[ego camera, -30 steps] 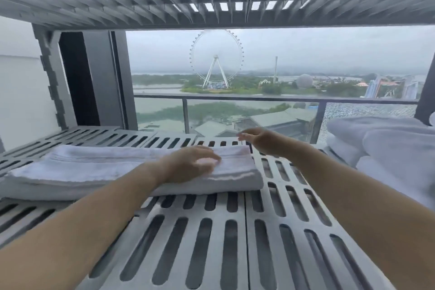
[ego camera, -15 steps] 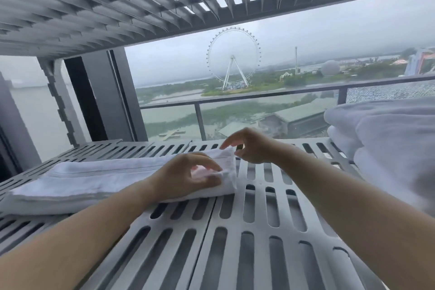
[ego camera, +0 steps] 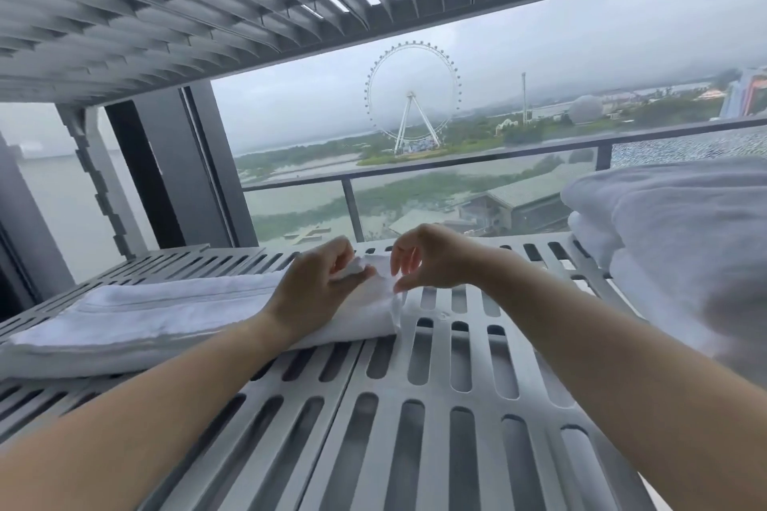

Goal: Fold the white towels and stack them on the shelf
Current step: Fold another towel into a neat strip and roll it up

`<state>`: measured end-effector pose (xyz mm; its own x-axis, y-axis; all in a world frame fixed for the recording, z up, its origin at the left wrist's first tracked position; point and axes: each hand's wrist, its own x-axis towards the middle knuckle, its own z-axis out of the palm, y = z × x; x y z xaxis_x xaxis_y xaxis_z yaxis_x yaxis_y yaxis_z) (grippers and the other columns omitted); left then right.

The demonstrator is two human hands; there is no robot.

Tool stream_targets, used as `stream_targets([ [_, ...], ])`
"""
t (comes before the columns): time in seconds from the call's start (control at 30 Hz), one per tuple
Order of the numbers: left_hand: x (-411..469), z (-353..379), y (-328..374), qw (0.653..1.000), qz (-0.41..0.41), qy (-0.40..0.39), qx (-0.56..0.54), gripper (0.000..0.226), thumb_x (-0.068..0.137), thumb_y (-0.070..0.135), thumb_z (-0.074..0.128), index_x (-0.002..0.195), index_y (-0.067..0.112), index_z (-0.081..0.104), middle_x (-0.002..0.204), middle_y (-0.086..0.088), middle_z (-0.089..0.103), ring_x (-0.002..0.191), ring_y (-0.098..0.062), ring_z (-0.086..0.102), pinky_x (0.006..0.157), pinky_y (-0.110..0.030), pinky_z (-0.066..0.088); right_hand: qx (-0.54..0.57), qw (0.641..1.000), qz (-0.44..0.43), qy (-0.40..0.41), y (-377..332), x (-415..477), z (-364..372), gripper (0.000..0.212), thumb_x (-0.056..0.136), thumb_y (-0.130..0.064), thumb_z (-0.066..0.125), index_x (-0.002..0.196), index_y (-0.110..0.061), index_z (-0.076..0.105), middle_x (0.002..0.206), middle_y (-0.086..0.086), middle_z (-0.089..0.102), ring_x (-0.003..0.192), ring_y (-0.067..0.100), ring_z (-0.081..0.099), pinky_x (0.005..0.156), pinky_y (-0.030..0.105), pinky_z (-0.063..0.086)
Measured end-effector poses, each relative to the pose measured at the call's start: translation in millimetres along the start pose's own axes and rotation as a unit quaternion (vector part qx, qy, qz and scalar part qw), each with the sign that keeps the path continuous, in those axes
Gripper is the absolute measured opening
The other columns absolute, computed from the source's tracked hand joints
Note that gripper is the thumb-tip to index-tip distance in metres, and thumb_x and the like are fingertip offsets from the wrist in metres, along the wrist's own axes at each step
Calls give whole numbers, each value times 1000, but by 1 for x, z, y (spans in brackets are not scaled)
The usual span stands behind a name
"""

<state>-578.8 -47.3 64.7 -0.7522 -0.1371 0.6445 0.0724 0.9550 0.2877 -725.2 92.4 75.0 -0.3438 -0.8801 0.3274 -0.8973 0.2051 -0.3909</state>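
Both hands pinch the towel's end: the left hand (ego camera: 319, 286) and right hand (ego camera: 427, 261) have fingers closed on it, likely to tidy it. This folded towel (ego camera: 166, 313) lies on the shelf's (ego camera: 436, 407) left side.

Towel (ego camera: 166, 311) right end hidden under left hand (ego camera: 319, 290). Right hand (ego camera: 431, 259) grip on towel unclear. Towel pile (ego camera: 680, 245) cut by right edge, lower part blurred. Forearms cut by bottom edge.

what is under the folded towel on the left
The folded towel lies flat on the slotted grey shelf, alone, not on another towel. The slats beneath it are covered, so anything there cannot be seen.
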Motion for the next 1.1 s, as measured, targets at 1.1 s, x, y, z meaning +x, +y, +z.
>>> stream_targets([
  [1.1,-26,-22,-5,983,127,-130,4,25,79,42,68,92,22,61,82,6,58,71,-5,52,62,-15,44,13,978,60,-201,-19,-5,-13,27,67,-28,81,84,-29,60,88,-6,69,74,7,67,69,24,54],
])
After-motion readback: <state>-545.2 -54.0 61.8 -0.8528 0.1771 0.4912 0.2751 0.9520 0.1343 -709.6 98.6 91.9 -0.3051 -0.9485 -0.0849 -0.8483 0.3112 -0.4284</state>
